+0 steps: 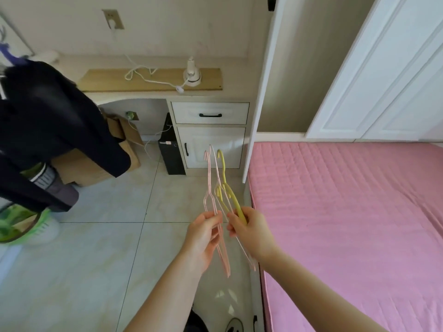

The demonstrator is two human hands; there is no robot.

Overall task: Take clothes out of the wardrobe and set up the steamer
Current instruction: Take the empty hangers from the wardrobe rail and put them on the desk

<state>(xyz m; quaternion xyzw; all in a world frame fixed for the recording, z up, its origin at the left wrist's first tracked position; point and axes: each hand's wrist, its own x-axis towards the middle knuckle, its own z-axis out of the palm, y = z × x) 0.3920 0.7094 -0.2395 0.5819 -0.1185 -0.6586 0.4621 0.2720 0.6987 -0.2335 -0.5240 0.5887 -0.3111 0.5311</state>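
Observation:
I hold several thin empty clothes hangers upright over the tiled floor, hooks pointing away from me. My left hand [203,233] pinches a pink hanger [208,188]. My right hand [251,230] grips a yellow hanger [230,195] together with a pale one. A small white steamer [191,74] stands on the desk [148,80] at the back, its white cord [143,76] running up to a wall socket [113,20]. Dark clothes [48,121] hang at the left. The white wardrobe door [388,75] stands at the right.
A bed with a pink quilted cover [347,224] fills the right side, close to my right arm. Under the desk sit a drawer cabinet [211,130], a black box [170,149] and cardboard boxes [96,161]. A green bag [19,224] lies at the left.

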